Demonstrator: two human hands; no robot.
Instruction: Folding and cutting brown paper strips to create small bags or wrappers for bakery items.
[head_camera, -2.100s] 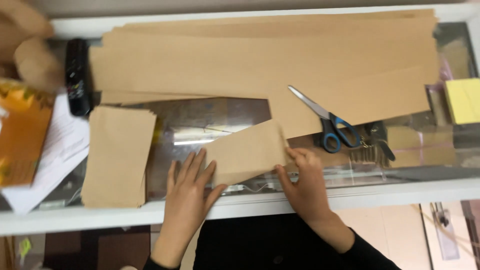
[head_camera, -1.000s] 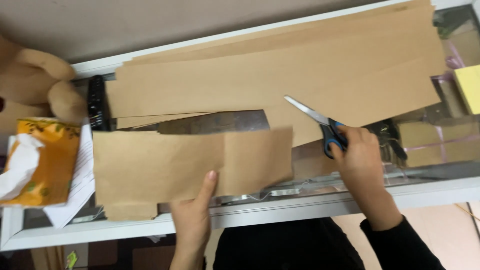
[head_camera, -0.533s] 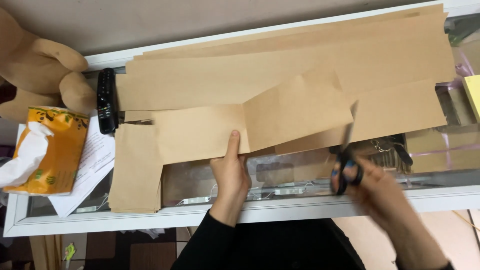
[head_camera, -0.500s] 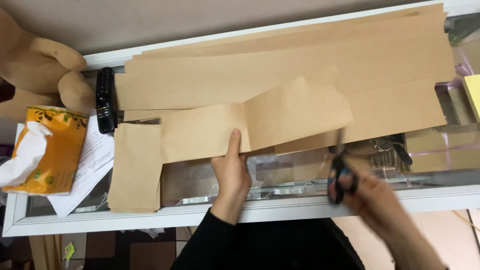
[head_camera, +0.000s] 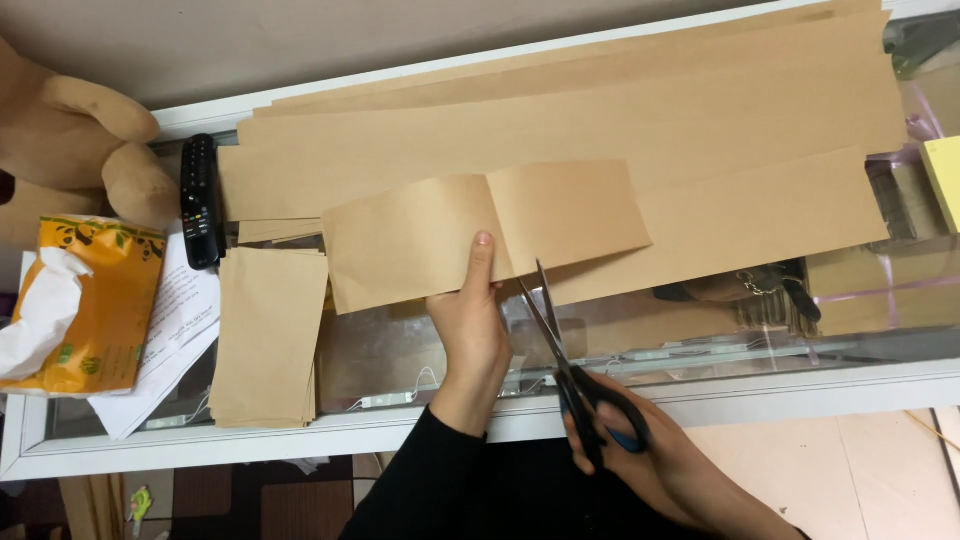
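A glass-topped counter (head_camera: 700, 345) with a white frame runs across the view, its far edge against a plain brownish wall. Long sheets of brown paper (head_camera: 600, 120) cover most of the far side, stacked and reaching almost to the right end. At the far left corner sits a tan plush toy (head_camera: 70, 140), and below it, near the left edge, an orange tissue pack (head_camera: 100, 300) lies on white printed papers (head_camera: 170, 340). A stack of cut brown paper pieces (head_camera: 268, 335) lies by the near edge, left of centre. A creased brown paper strip (head_camera: 480, 235) is lifted over the middle of the counter; the left hand (head_camera: 470, 330) pinches its lower edge near the crease, thumb up on the paper. The right hand (head_camera: 650, 460), at the near edge, has its fingers through the handles of black scissors (head_camera: 570, 370), whose blades are parted, tips just under the strip's lower edge right of the left thumb. A black remote control (head_camera: 201, 200) lies beside the plush toy.
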